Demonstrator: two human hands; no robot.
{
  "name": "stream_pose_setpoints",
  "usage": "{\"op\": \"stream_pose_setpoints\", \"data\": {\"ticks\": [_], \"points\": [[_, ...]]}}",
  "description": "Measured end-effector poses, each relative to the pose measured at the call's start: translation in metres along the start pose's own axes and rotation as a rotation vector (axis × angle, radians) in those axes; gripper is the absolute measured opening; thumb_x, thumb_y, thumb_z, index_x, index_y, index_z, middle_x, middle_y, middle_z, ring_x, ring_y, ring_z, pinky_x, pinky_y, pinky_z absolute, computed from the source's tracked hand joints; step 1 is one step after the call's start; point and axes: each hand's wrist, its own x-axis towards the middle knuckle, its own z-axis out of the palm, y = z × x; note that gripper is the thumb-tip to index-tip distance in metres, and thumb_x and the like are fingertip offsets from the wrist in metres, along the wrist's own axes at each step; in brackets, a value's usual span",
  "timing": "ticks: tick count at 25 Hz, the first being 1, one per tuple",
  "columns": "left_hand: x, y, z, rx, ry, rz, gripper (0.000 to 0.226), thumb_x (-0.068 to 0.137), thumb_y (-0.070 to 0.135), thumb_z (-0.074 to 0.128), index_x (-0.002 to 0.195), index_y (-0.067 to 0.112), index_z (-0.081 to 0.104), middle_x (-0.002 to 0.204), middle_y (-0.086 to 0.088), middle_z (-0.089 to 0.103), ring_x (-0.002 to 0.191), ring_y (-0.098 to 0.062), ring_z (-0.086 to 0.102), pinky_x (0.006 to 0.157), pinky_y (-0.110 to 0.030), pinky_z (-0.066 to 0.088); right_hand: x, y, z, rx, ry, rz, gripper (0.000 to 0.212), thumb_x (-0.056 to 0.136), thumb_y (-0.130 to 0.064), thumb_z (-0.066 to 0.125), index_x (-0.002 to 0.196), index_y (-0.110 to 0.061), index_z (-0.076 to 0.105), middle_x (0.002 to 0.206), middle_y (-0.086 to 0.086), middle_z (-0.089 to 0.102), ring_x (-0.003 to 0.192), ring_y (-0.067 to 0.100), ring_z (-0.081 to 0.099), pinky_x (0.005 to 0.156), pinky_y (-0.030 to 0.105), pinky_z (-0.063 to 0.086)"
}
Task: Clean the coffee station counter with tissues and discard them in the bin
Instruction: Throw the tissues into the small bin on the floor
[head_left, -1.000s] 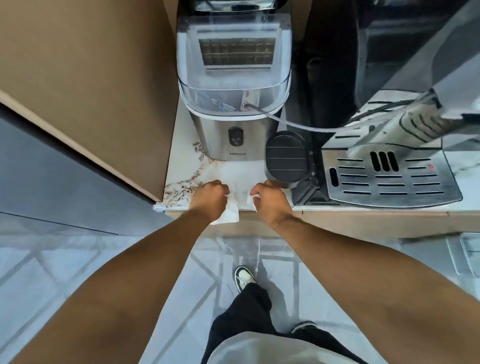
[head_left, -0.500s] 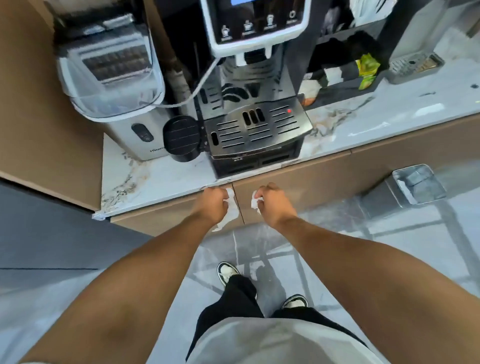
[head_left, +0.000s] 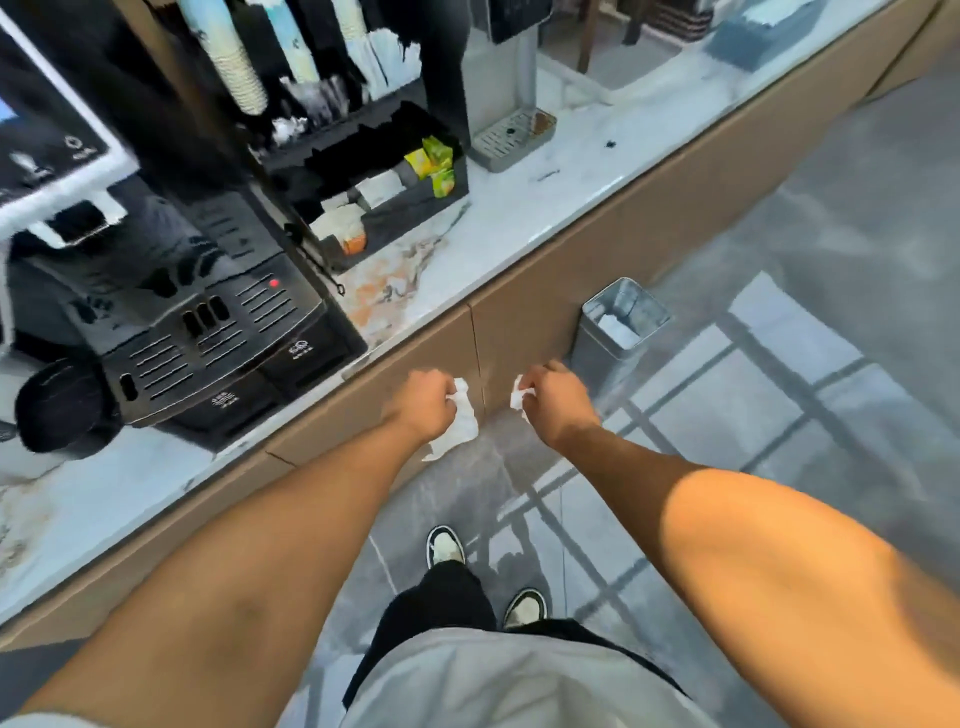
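My left hand (head_left: 423, 402) is closed on a white tissue (head_left: 460, 426) that hangs down below the fist. My right hand (head_left: 553, 400) grips a smaller crumpled tissue (head_left: 518, 396). Both hands are held off the marble counter (head_left: 519, 218), in front of the brown cabinet face below its edge. A square metal bin (head_left: 621, 325) stands on the floor against the cabinet, up and to the right of my right hand, with white paper inside.
A black coffee machine (head_left: 208, 322) sits on the counter at left. A black condiment organiser (head_left: 374, 192) with packets and cup stacks stands behind it, and a small drip tray (head_left: 511, 137) farther right. Grey tiled floor lies under my feet.
My view has swung right, from the ice maker corner to the coffee machine and bin. Both hands left the counter edge, still gripping their tissues, and the bin came closer.
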Motion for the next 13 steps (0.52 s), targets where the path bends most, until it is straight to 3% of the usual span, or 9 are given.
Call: {"op": "stream_pose_setpoints", "data": {"ticks": [5, 13], "points": [[0.059, 0.092, 0.004, 0.036, -0.072, 0.131, 0.023, 0.087, 0.011, 0.051, 0.100, 0.011, 0.071, 0.111, -0.016, 0.071, 0.105, -0.039, 0.065, 0.083, -0.040, 0.056, 0.022, 0.074, -0.047, 0.069, 0.094, 0.165, 0.028, 0.088, -0.009, 0.050, 0.106, -0.018, 0.069, 0.118, 0.009, 0.054, 0.099, 0.032, 0.061, 0.087, 0.031, 0.046], [0.186, 0.206, 0.014, 0.012, -0.117, 0.182, 0.025, 0.088, 0.010, 0.053, 0.105, 0.015, 0.071, 0.111, -0.014, 0.071, 0.100, -0.037, 0.066, 0.070, -0.031, 0.046, 0.111, 0.175, -0.119, 0.112, 0.166, 0.346, 0.026, 0.088, -0.010, 0.051, 0.109, -0.014, 0.067, 0.121, 0.013, 0.057, 0.103, 0.034, 0.060, 0.091, 0.038, 0.051]]}}
